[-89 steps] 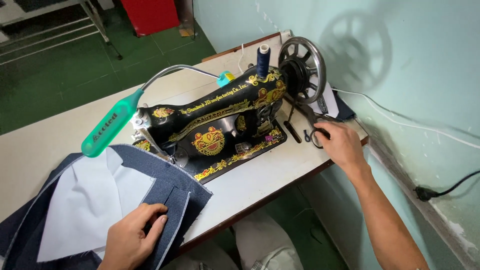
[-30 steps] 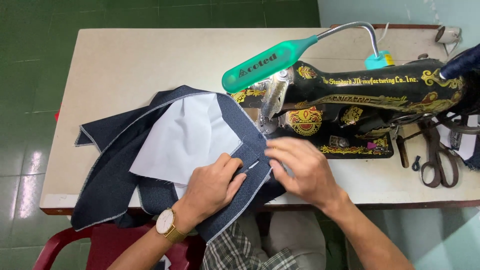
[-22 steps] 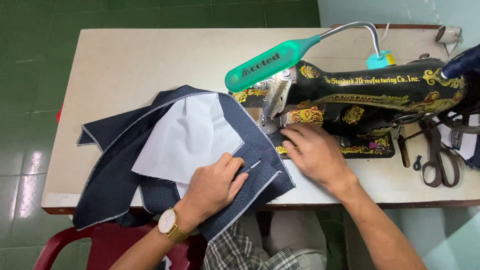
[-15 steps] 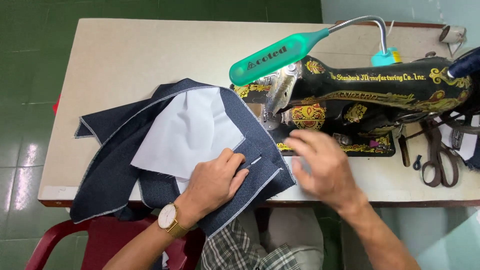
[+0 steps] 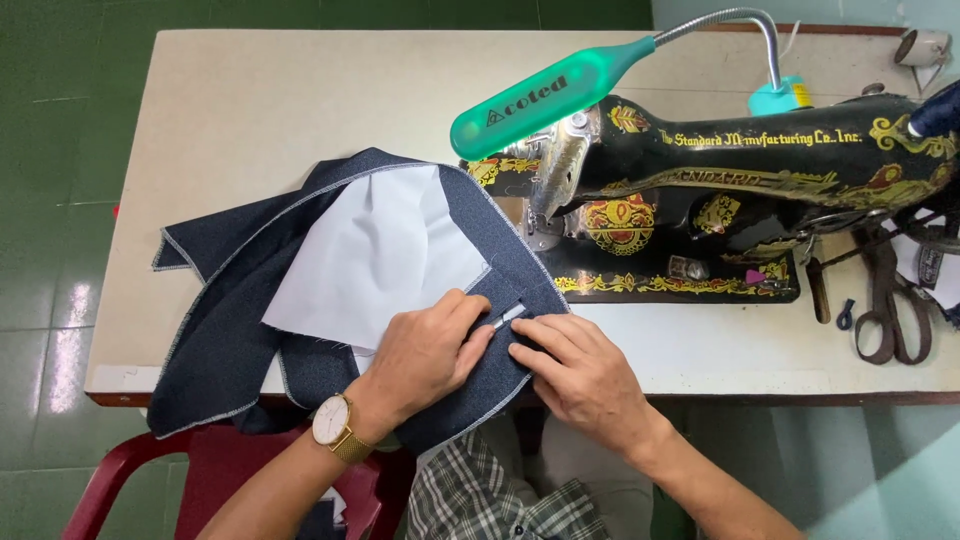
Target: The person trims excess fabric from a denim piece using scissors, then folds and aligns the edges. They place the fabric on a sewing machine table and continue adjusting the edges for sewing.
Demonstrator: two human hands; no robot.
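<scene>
Left hand (image 5: 425, 350) and right hand (image 5: 575, 370) pressed flat, fingers loosely spread, gripping nothing, on dark denim (image 5: 230, 330) with white lining (image 5: 375, 255), just before the sewing machine (image 5: 720, 190), scissors (image 5: 890, 300) at the machine's right end.

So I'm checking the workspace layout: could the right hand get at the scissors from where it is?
Probably yes. The right hand rests on the dark fabric, and bare table lies between it and the scissors; nothing blocks that path.

Beige table (image 5: 250, 90) on glossy green tiled floor (image 5: 60, 150); red plastic chair (image 5: 120, 480) below; pale wall (image 5: 800, 10).
</scene>
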